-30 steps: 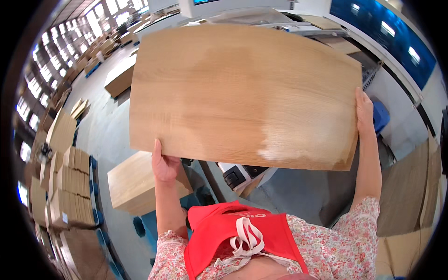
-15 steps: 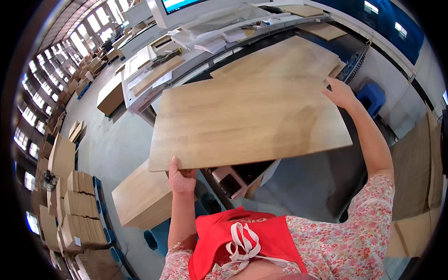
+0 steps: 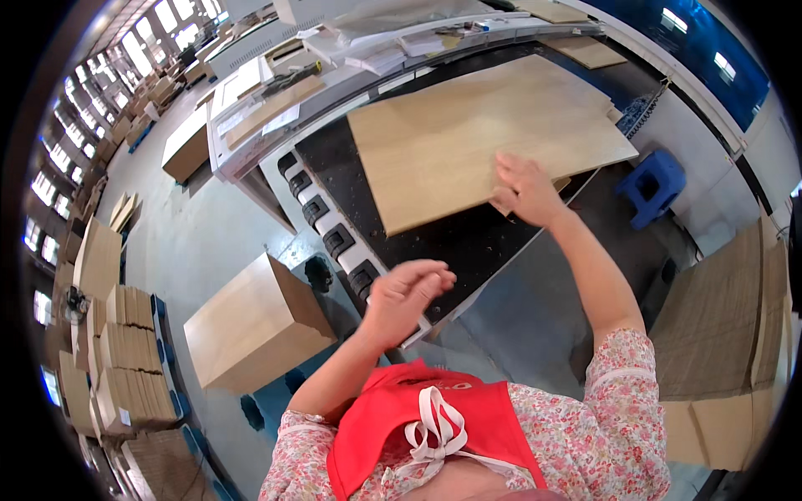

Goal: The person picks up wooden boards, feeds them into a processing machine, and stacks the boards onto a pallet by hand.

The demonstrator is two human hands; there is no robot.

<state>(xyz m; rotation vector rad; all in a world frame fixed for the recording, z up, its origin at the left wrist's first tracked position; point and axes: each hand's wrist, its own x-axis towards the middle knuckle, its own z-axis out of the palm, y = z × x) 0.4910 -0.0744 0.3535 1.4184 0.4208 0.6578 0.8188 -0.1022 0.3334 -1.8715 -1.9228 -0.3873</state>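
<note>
On a black tabletop (image 3: pixel 472 260), a large, pale wood-grain panel (image 3: pixel 484 134) lay flat and slightly askew, its near left corner pointing toward the wearer. From my distant post I saw the person's right hand (image 3: pixel 528 190) on the panel's near edge, fingers stretched over the upper face and thumb held apart from them; I made out no grip around the edge. The left hand (image 3: pixel 408 299) hung near the table's closest corner, apart from the panel, its fingers loosely curled, thumb a little away from them, holding nothing. Small bits of wood showed beside the panel's right end and under its near edge, by the right hand.

A white rail (image 3: pixel 302 172) with black blocks ran along the table's left side. A smaller board (image 3: pixel 585 52) lay at the far right of the top. A blue stool (image 3: pixel 653 188) stood on the floor to the right; to the left sat a thick wood-toned block (image 3: pixel 242 326). The wearer had on a red apron (image 3: pixel 493 426) over flowered sleeves.
</note>
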